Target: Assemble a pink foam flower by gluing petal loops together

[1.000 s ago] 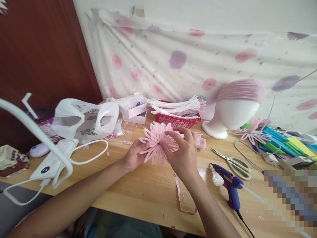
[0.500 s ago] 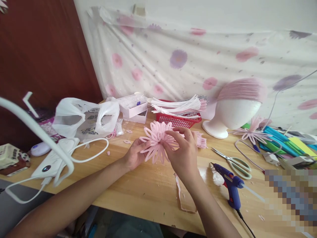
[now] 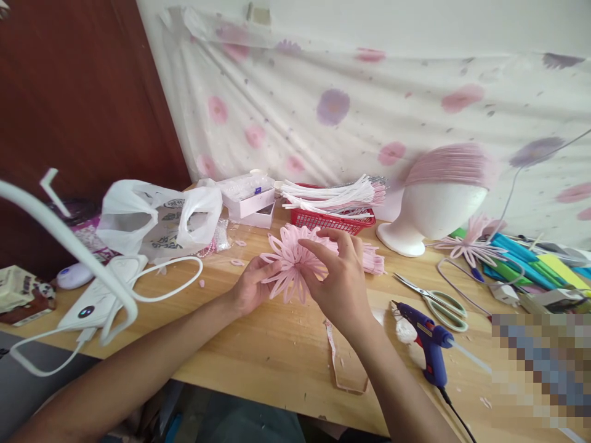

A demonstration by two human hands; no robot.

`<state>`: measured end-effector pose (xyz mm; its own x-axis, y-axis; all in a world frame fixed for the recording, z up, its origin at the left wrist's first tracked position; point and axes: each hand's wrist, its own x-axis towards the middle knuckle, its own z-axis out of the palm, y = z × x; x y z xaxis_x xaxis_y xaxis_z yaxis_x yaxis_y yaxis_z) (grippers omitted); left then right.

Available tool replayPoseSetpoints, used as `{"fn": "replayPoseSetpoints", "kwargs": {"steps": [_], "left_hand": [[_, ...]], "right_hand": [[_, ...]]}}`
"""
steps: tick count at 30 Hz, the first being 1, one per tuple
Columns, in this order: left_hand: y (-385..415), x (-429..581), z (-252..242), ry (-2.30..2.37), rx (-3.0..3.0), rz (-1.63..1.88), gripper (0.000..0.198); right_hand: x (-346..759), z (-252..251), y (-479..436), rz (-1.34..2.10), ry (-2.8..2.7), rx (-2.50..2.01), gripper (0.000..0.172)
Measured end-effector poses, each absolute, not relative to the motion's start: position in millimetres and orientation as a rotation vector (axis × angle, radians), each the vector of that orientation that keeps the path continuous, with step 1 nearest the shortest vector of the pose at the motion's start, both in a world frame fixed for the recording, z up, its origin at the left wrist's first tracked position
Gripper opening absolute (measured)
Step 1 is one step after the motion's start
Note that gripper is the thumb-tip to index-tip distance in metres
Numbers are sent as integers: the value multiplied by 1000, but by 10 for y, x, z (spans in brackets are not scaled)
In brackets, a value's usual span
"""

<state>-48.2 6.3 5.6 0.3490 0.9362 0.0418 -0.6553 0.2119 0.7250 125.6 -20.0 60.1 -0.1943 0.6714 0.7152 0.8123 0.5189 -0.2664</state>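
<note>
Centrally, we list: one pink looped flower [image 3: 289, 271], nearer than the red basket [image 3: 323, 222]; loops formed, shaping seemingly unfinished; left hand [image 3: 250, 287] gripping it, right hand [image 3: 342, 284] at its petals, closure unclear.

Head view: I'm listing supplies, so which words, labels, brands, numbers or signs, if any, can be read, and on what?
None can be read with certainty.
White plastic bag: dark print, too creased and blurred.
White device: small round display, too blurred.
Glue gun: label, too small.
Carton at far left: printed, too blurred.
</note>
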Motion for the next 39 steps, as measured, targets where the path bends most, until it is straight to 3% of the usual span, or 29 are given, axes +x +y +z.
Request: {"fn": "replayPoseSetpoints", "kwargs": {"steps": [15,39], "left_hand": [[59,-483,53,482,766,1137,36],[73,-477,18,449,777,1139,35]], "right_hand": [[1247,643,-181,-203,-1983,-1249,24],[1279,603,-174,-231,-2003,-1220,24]]}}
